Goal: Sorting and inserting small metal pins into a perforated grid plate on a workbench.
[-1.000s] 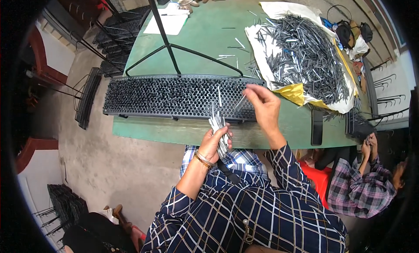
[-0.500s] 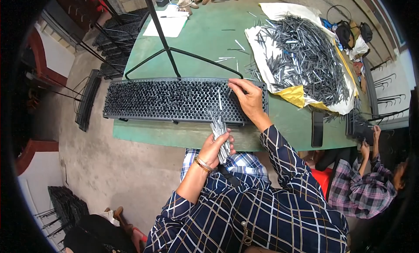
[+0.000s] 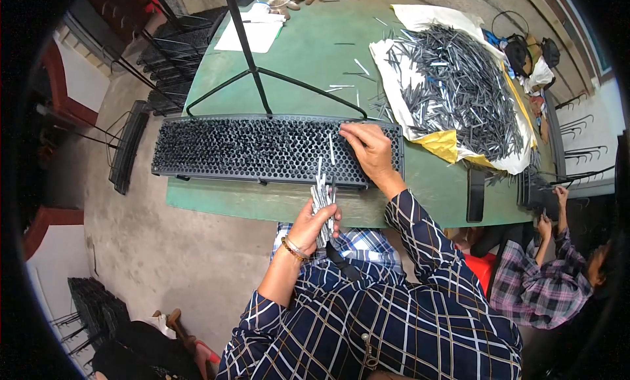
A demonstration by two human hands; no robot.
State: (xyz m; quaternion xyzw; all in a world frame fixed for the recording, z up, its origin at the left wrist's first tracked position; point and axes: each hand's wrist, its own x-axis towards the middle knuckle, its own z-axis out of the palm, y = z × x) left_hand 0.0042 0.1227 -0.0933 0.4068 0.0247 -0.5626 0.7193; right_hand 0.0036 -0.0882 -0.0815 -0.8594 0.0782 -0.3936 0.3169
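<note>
A long black perforated rack (image 3: pixel 282 173) lies across the near part of the green table. Dark pieces stand in most of its holes; the holes toward its right end look bare. My left hand (image 3: pixel 314 224), wearing bracelets, is closed around a bundle of thin grey metal strips (image 3: pixel 321 200) just in front of the rack's near edge. One loose pale strip (image 3: pixel 332 149) rests on the rack between my hands. Over the right part of the rack, my right hand (image 3: pixel 373 150) has thumb and fingertips pinched together close to the holes. Whatever sits in that pinch is too small to make out.
A white and yellow sack (image 3: pixel 441 144) spread open at the right bears a heap of metal strips (image 3: pixel 453 85). Behind the rack rises a black metal frame (image 3: pixel 252 70). A dark phone-like slab (image 3: pixel 476 195) lies near the right edge. Beyond it, a co-worker's hands (image 3: pixel 546 226) handle another rack.
My left hand has shifted slightly left and down with its bundle, whose strips now fan differently. My right hand's fingertips have moved a little left and down over the rack.
</note>
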